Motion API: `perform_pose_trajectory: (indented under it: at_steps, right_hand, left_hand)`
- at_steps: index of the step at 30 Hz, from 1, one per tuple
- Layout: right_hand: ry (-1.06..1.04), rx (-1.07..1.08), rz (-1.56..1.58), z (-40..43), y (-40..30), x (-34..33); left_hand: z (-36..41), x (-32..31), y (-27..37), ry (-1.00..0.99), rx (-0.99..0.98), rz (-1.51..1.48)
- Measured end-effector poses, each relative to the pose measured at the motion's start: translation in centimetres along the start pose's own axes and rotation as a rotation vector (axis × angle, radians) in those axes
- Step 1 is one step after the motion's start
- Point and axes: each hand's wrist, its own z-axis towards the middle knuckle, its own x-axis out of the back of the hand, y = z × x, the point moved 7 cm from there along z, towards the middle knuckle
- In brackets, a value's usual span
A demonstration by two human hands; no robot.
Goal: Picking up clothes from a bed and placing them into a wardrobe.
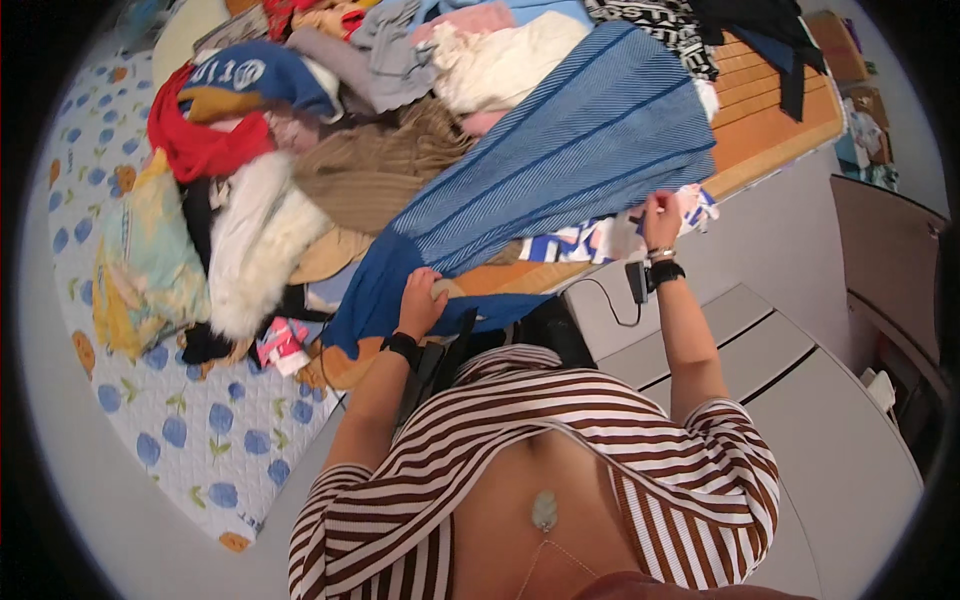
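Observation:
A blue knitted garment with a striped, flared part lies spread diagonally over a heap of clothes. Its plain darker blue part narrows towards me and hangs near the front edge of the wooden surface. My left hand grips the darker part beside the place where the stripes begin. At the near corner of the wide striped end, my right hand has its fingers closed at the cloth's edge; the fingertips are partly hidden. Under that edge lies a white, blue and pink patterned cloth.
Left of the garment are brown ribbed cloth, a white furry piece and a red garment. A quilted mat with blue flowers lies at left. Slatted wood shows at right. A cable hangs from a small black device near my right wrist.

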Motion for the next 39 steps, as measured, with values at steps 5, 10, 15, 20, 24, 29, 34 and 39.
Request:
perform_pose_trajectory:
  at_steps: [5, 10, 15, 20, 24, 29, 34, 39]
  right_hand:
    - [-0.800, 0.011, -0.045, -15.1, -0.7, -8.5]
    - [-1.037, 0.269, -0.368, -25.6, -6.3, -12.8]
    - [-0.941, 0.147, -0.781, -27.2, -5.7, -15.1]
    - [-0.852, 0.308, -0.711, -29.0, -5.3, -14.4]
    - [-0.876, 0.079, -0.691, -30.7, -3.2, -14.2]
    - [-0.858, 0.015, -0.570, -31.9, 1.8, -15.9]
    - [-0.993, -0.549, 0.157, -33.5, 3.2, -15.9]
    - [-0.960, -0.736, 0.433, -34.6, 0.2, -16.2]
  left_hand:
    - [-7.0, 1.0, -6.8, 0.039, 0.219, -0.047]
    - [-15.8, 0.5, -13.2, -0.156, 0.415, 0.031]
    - [-20.5, 0.7, -15.7, -0.168, 0.483, -0.112]
    - [-22.9, 0.6, -18.1, -0.158, 0.434, -0.178]
    - [-23.3, 0.8, -22.0, 0.024, 0.571, -0.154]
    - [-19.8, 4.2, -23.2, 0.243, 0.841, -0.205]
    - [-17.9, 3.7, -24.3, 0.000, 0.857, 0.045]
    - [-17.2, 3.0, -25.1, -0.050, 0.895, 0.221]
